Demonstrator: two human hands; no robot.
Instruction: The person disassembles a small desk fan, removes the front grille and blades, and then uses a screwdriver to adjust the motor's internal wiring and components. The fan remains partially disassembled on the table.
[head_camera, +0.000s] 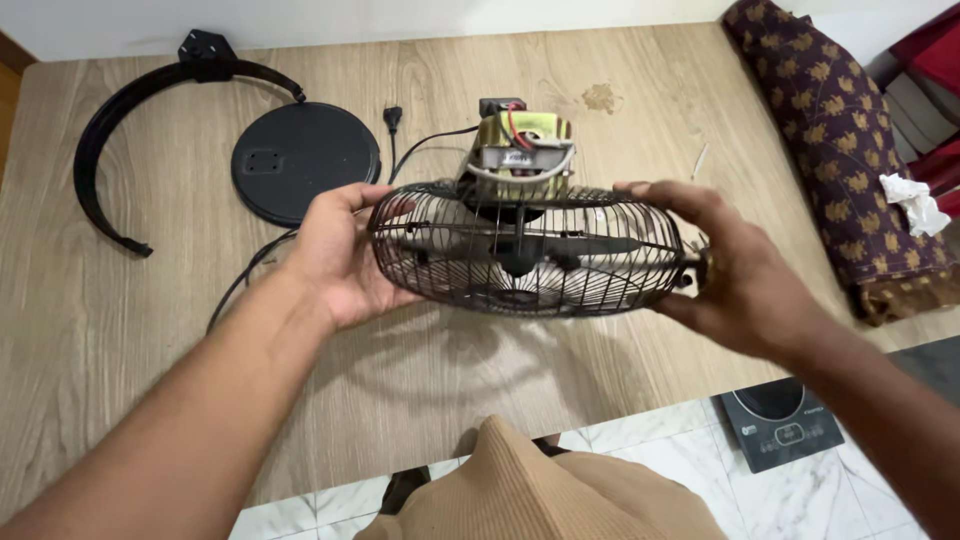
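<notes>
The person stands at a wooden table (130, 300) and holds a small black wire fan cage (527, 250) up off its surface, between both hands. The left hand (340, 255) cups the cage's left rim with the palm turned in and the fingers curled round the wires. The right hand (735, 270) takes the opposite rim, thumb over the top edge and fingers under it. Both hands are closed on the cage, neither one loose.

Inside the wires, between the two palms, the dark fan blades (520, 250) show, lying nearly level. Just beyond the grip, on the far side of the cage, the bare motor (522, 150) sticks up, brass-coloured with red and white wires on it. A black cord (250, 275) runs from there, behind the left hand, and its plug (393, 119) lies on the table.

Past the left hand, well apart from it, lies a round black base plate (305, 163), and farther out a curved black bracket (130, 120). Beyond the right hand, at the table's edge, rests a dark patterned bolster (840, 150). Below the right forearm, on the tiled floor, sits a dark induction cooktop (780, 420).
</notes>
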